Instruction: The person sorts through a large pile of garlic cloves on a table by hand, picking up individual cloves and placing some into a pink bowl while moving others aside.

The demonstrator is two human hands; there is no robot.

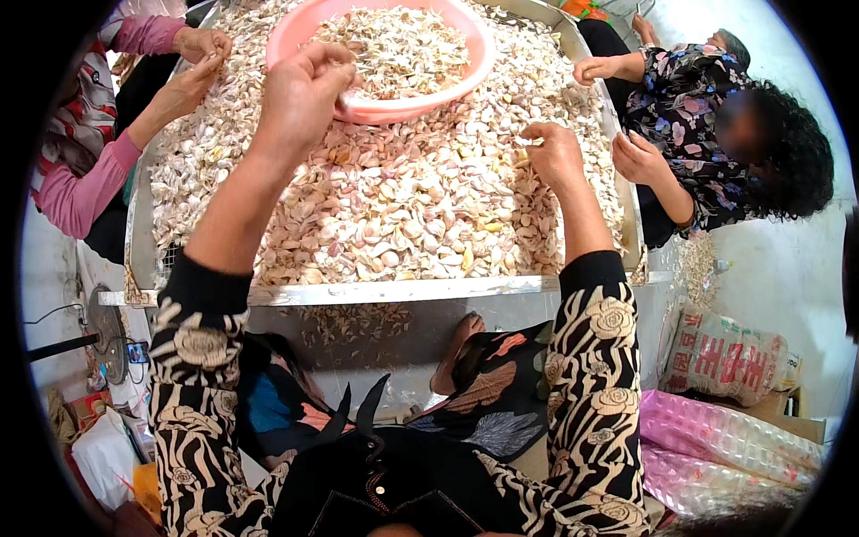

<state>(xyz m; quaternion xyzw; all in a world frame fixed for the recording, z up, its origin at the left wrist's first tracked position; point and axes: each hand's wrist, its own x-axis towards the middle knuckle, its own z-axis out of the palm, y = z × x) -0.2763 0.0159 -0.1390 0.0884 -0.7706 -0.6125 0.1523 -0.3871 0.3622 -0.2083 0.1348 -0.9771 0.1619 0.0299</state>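
My left hand (302,90) is raised over the near left rim of a pink plastic basin (409,111). Its fingers are curled together and slightly blurred, so whether anything is pinched in them cannot be told. The basin holds a heap of dry garlic skins and stem bits (402,57). On the right, my right hand (557,154) hovers low over a thick spread of loose garlic cloves (416,215), pinching a small pale garlic piece (535,141) between thumb and fingers. Many cloves still wear papery skin.
A wire-mesh tray with a pale frame (402,290) bears the cloves. At the left, a co-worker's hands (194,74) meet over it; another co-worker's hands (637,158) are at the right edge. A printed woven sack (725,356) and pink sheeting (725,436) lie at lower right.
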